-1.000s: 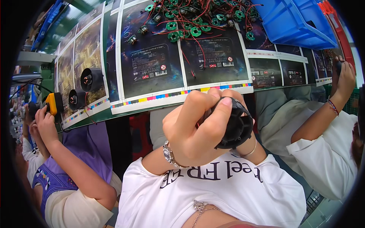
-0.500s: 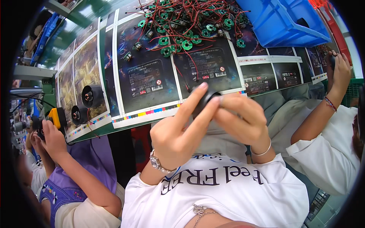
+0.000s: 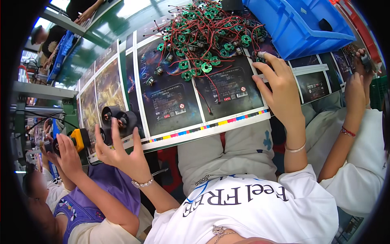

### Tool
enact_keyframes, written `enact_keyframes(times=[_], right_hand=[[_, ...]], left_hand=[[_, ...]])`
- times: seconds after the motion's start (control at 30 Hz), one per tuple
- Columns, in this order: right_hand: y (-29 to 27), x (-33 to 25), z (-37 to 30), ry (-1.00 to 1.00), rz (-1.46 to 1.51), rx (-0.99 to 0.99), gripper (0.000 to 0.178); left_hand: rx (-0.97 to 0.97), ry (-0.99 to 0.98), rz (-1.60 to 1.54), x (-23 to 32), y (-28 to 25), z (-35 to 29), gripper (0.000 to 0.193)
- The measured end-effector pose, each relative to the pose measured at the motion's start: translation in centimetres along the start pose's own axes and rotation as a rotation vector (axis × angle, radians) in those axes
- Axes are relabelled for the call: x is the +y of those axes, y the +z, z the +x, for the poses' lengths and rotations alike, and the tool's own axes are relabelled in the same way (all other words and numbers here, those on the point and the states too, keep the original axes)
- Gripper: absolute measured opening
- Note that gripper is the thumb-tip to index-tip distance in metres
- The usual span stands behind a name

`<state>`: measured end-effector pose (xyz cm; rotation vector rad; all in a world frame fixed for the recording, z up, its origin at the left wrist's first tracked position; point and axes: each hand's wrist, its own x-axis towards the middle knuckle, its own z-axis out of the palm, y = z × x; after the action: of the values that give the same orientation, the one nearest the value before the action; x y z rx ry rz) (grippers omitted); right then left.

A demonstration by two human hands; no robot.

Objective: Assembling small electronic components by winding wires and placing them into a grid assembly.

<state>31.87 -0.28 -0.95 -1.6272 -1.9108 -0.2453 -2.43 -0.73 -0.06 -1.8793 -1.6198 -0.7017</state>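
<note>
Short black round housings, one with its hollow end and copper-coloured inside facing up [image 3: 128, 119], stand together at the table's left front edge. My left hand [image 3: 124, 156] is over them with its fingers spread. Whether a fingertip still touches one, I cannot tell. My right hand [image 3: 280, 89] reaches out at the right side of a heap of small motors with green ring-shaped circuit boards and red and black wires [image 3: 203, 44]. Its thumb stands apart from its fingers. The fingertips are beside a wired part at the heap's edge, and no grip on it shows.
Dark printed sheets [image 3: 166, 97] with white margins cover the table. A blue plastic bin [image 3: 313, 44] stands at the far right. On the left, a co-worker's hand [image 3: 68, 156] is near a yellow-and-black device [image 3: 79, 139]. At right, another co-worker holds a dark round part [image 3: 365, 63].
My hands have parted from the black housing they held together. The left moved left to the standing housings, where another now stands; the right moved up and right to the heap.
</note>
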Motion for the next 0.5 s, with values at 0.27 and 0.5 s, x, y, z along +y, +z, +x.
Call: enact_keyframes(times=[0.27, 0.5], right_hand=[[-1.3, 0.7, -1.1, 0.171, 0.244, -0.11, 0.018], [-1.0, 1.2, -1.6, 0.322, 0.833, 0.124, 0.015]], left_hand=[[0.001, 0.316, -0.558, 8.5, 0.6, 8.2, 0.05], [-0.038, 0.626, -0.602, 16.9, 5.9, 18.8, 0.031]])
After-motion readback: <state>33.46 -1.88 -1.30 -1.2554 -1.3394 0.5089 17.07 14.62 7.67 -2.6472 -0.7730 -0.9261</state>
